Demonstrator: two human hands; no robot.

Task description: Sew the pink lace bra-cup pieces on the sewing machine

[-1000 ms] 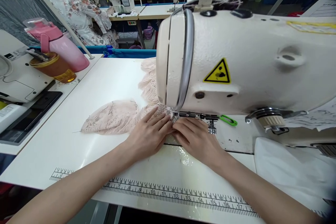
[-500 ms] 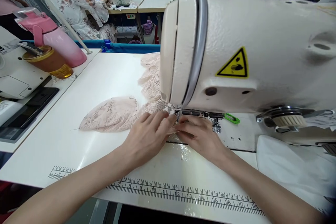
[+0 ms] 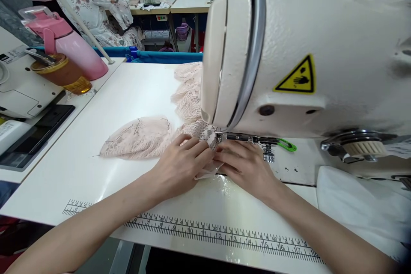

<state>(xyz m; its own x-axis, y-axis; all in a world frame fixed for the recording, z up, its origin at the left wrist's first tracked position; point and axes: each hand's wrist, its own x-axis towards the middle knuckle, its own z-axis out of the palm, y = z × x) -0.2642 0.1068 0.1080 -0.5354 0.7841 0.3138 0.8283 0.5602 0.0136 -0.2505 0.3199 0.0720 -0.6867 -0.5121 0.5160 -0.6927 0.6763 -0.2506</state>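
Observation:
Pale pink lace fabric (image 3: 138, 137) lies on the white sewing table, its far part running up behind the head of the sewing machine (image 3: 289, 51). My left hand (image 3: 183, 162) is closed on the lace just left of the presser foot, fingers curled over it. On the other side, my right hand (image 3: 245, 165) pinches the same lace close to the needle area, below the metal attachment. A thin flap of the fabric hangs between the two hands. The fingertips and the needle itself are partly hidden.
A green clip (image 3: 287, 144) lies behind my right hand. White cloth (image 3: 349, 205) rests at the right. At the left stand a pink bottle (image 3: 77, 51), an amber cup (image 3: 64, 75) and a dark phone (image 3: 41, 130). A printed ruler (image 3: 205, 231) follows the front edge. Beyond, a person (image 3: 93, 8) sits by another machine.
My fingers have shifted slightly, and a flap of lace now shows between my hands. More patterned lace is visible beside the presser foot. The whole view has moved a little.

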